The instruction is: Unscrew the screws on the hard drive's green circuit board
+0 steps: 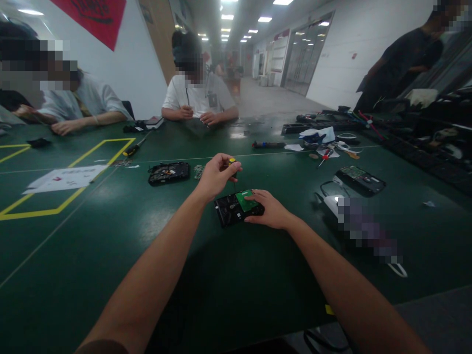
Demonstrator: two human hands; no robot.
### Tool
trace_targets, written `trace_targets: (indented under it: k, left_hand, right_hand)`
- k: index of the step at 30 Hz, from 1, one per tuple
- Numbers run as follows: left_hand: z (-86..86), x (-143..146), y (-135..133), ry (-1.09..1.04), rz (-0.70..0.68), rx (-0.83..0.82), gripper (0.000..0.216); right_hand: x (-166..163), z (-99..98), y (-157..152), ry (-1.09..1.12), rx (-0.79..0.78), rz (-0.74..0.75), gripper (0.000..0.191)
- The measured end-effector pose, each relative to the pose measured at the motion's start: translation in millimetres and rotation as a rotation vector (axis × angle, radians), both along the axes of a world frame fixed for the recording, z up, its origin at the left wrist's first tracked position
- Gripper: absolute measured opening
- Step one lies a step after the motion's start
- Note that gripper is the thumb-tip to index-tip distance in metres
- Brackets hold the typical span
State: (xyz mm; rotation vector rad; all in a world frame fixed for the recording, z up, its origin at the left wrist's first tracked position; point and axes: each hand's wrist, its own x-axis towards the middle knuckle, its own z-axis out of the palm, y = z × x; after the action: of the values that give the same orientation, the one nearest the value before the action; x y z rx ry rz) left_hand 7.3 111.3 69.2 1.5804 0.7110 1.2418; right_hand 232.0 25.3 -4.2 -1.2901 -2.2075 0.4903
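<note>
A black hard drive (229, 211) with a green circuit board (245, 200) lies on the table in front of me. My left hand (214, 176) is closed round the handle of a yellow-topped screwdriver (232, 161), held upright. Its thin shaft points down to the far edge of the drive; whether the tip sits in a screw is too small to tell. From the right, my right hand (272, 210) grips the drive, fingers on the green board and thumb along the near side.
Another hard drive (168, 173) lies left beside small metal parts (199, 171); a third (360, 180) lies right. Nearby are a blurred pouch-like item (365, 228), a yellow-black screwdriver (134, 148), a white paper (66, 178) and cables (341, 146). People sit across the green table (221, 275).
</note>
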Motion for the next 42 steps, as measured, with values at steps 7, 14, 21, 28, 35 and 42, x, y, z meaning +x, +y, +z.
trace_targets:
  k: [7,14,21,28,35,42]
  left_hand:
    - [1.5,2.3,-1.7,-0.054,-0.020,-0.046,0.034]
    - [2.5,-1.3,0.5,-0.066,-0.038,-0.091,0.029]
    - [2.2,-0.2,-1.0,-0.040,0.000,-0.031,0.033]
    - [4.3,1.9,-4.5,-0.056,-0.036,-0.025,0.034]
    - [5.5,0.6,-3.9,-0.104,-0.081,-0.112,0.026]
    - [3.2,0.9,-2.4,-0.059,-0.036,-0.060,0.032]
  right_hand:
    - [0.1,-0.6,1.0,-0.001,0.013,0.010,0.074]
    - [-0.1,-1.4,1.0,-0.019,0.009,-0.004,0.076]
    - [-0.1,0.7,-0.8,-0.012,0.005,-0.003,0.075]
    - [0.8,-0.4,-0.3,0.013,-0.010,-0.005,0.074]
    - [0.2,-1.6,0.5,0.005,-0.001,-0.002,0.075]
    - [1.0,-1.6,1.3,0.008,0.006,0.005,0.073]
